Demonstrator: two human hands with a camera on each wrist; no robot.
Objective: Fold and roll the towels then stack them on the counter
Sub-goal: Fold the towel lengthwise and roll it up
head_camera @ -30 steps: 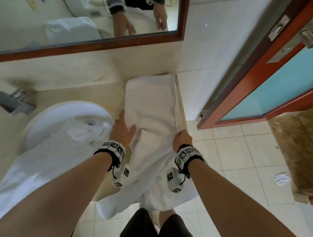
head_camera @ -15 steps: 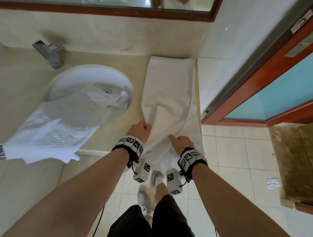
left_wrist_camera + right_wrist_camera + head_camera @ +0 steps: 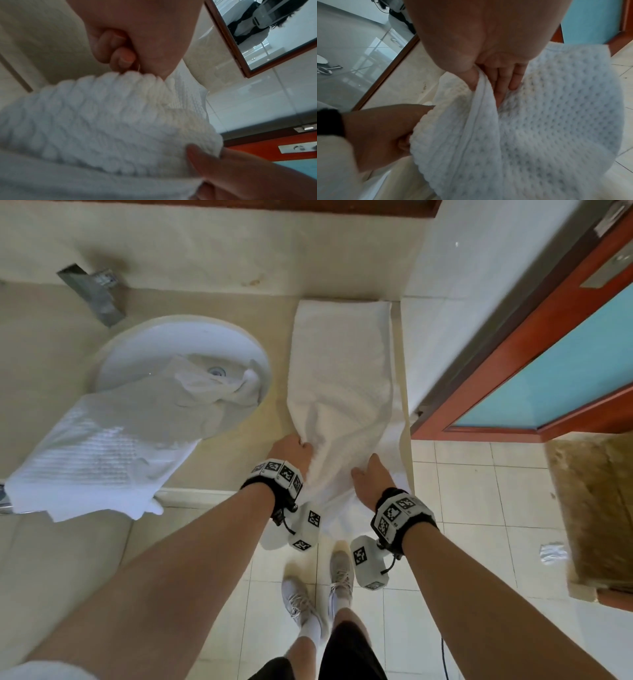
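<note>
A white waffle-weave towel [image 3: 339, 371] lies lengthwise on the right end of the beige counter [image 3: 219, 467], its near end bunched and hanging over the front edge. My left hand [image 3: 296, 448] grips the towel's left edge with curled fingers [image 3: 123, 58]. My right hand [image 3: 371, 479] pinches the hemmed near edge of the towel [image 3: 539, 121] between thumb and fingers [image 3: 513, 81]. A second white towel [image 3: 113, 446] sprawls from the round sink basin [image 3: 144, 337] across the counter's left part, one corner over the edge.
A metal faucet [image 3: 92, 290] stands behind the basin. A white tiled wall [image 3: 455, 302] borders the counter on the right, beside a red-framed door with a turquoise panel [image 3: 561, 364]. My feet [image 3: 318, 583] stand on the tiled floor. A brown mat [image 3: 592, 508] lies at the right.
Both hands drew back from the towel's middle toward the counter's front edge and took hold of its near part, which is now bunched. The head view tilted down, away from the mirror.
</note>
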